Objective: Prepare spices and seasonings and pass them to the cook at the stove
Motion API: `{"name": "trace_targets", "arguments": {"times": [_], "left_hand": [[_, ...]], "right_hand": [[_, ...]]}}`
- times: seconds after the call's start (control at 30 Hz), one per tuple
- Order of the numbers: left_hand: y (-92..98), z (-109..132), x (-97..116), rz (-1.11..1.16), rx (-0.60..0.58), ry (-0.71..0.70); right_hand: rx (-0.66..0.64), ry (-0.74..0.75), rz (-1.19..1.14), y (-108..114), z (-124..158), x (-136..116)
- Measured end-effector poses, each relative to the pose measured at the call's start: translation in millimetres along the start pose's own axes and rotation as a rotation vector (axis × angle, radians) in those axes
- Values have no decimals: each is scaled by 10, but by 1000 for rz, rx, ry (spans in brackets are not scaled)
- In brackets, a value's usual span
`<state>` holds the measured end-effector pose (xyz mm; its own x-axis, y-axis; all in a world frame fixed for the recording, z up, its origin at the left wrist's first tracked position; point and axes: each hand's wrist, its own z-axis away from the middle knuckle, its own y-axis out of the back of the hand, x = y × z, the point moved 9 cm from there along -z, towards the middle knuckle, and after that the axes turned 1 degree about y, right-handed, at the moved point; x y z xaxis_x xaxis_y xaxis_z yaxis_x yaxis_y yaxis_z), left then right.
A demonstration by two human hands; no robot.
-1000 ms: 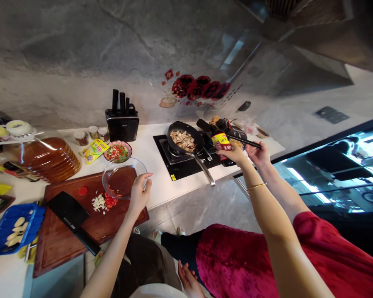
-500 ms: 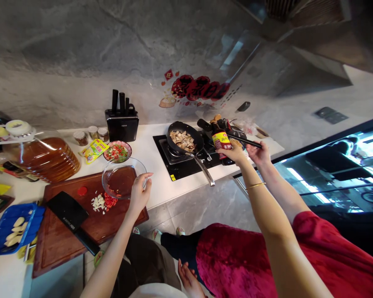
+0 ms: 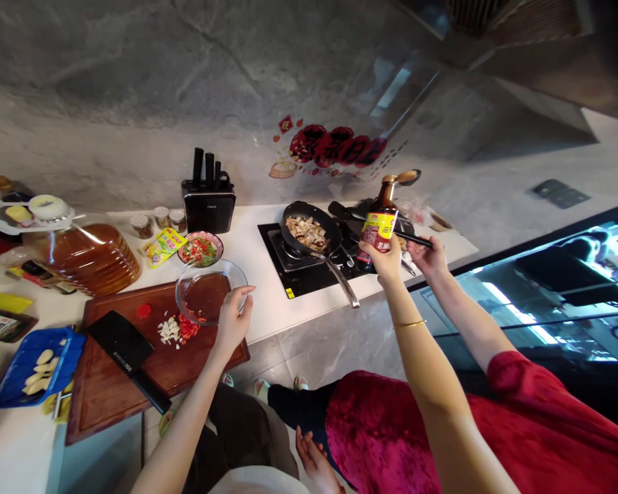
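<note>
My right hand [image 3: 384, 259], with a gold bangle on its wrist, is wrapped round a dark soy sauce bottle [image 3: 380, 223] with a yellow and red label. The bottle is raised, nearly upright, to the right of the frying pan [image 3: 334, 237], which holds cooked pale chunks [image 3: 306, 233]. My left hand [image 3: 233, 317] hovers by the right rim of a clear glass bowl [image 3: 206, 293], thumb and forefinger apart; whether it touches the rim I cannot tell. Chopped garlic [image 3: 169, 331] and red chili [image 3: 188, 329] lie beside the bowl on a wooden chopping board [image 3: 185, 374].
A co-worker's hand [image 3: 428, 255] grips the handle of a black spatula [image 3: 347, 216] close behind the bottle. On the board lie a cleaver [image 3: 126, 346] and red cap [image 3: 143, 311]. Nearby stand an oil jug [image 3: 93, 257], knife block [image 3: 209, 206] and plate of chopped peppers [image 3: 200, 248].
My right hand has lifted the soy sauce bottle, turning its label more toward me. My left hand stays by the bowl. The view has shifted slightly.
</note>
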<state>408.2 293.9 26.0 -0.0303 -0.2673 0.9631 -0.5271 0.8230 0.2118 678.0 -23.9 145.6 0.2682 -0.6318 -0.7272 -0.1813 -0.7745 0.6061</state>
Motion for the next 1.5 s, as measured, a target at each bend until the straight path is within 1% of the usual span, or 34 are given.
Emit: {"name": "trace_targets", "arguments": {"times": [0.1, 0.17, 0.27, 0.4, 0.53, 0.67, 0.73, 0.83, 1.03, 1.13, 1.2, 1.3, 1.4, 1.5], "left_hand": [[50, 47, 61, 13, -3, -9], [100, 86, 118, 23, -1, -20], [201, 147, 199, 28, 3, -36], [357, 238, 240, 60, -10, -29], [538, 355, 219, 102, -10, 10], [702, 450, 190, 114, 9, 46], [757, 479, 183, 115, 15, 61], [808, 510, 195, 117, 25, 64], [795, 542, 226, 147, 12, 63], [856, 547, 323, 159, 39, 51], [981, 568, 436, 169, 90, 31], [1264, 651, 623, 183, 169, -3], [1612, 785, 784, 152, 218, -45], [1940, 931, 905, 85, 214, -108]], "right_hand": [[92, 20, -129, -63, 328, -216], [96, 20, -165, -169, 606, -390], [59, 11, -179, -364, 1075, -668], [10, -4, -312, -609, 1715, -959], [-73, -72, -409, -903, 2291, -1085], [-145, -105, -478, -1151, 2724, -1194], [-178, -113, -518, -1236, 2865, -1240], [-194, -123, -536, -1284, 2975, -1262], [-187, -124, -530, -1216, 2986, -1288], [-180, -130, -521, -1175, 3016, -1385], [-155, -125, -509, -1161, 3076, -1500], [-110, -85, -488, -1203, 3222, -1763], [-110, -30, -482, -1369, 3412, -2098], [-137, 6, -523, -1608, 3623, -2413]]}}
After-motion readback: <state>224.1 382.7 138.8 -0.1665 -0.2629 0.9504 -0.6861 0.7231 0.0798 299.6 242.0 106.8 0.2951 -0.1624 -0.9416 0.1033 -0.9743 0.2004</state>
